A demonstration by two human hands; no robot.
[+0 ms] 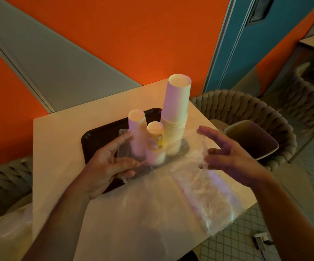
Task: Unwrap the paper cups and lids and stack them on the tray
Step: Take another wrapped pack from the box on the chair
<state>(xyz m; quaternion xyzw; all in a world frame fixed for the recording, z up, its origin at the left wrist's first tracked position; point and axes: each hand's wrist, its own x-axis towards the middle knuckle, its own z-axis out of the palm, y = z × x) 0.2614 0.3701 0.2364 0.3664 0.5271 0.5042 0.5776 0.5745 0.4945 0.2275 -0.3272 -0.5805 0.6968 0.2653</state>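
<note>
Three upside-down stacks of paper cups stand on a dark tray (97,136): a tall white stack (177,108) at the right, a medium white stack (137,132) at the left, and a short stack with a yellow print (155,144) in front. My left hand (111,162) has its fingers spread beside the medium stack, touching crumpled clear plastic wrap (123,147) at its base. My right hand (227,155) hovers open to the right of the stacks, fingertips against a long clear plastic sleeve (207,185) that trails over the table. No lids are visible.
The tray sits on a small pale square table (62,140) against an orange wall. A woven chair (246,110) with a cushion stands at the right, another chair at the left. A white bag (11,228) hangs at the near left table edge.
</note>
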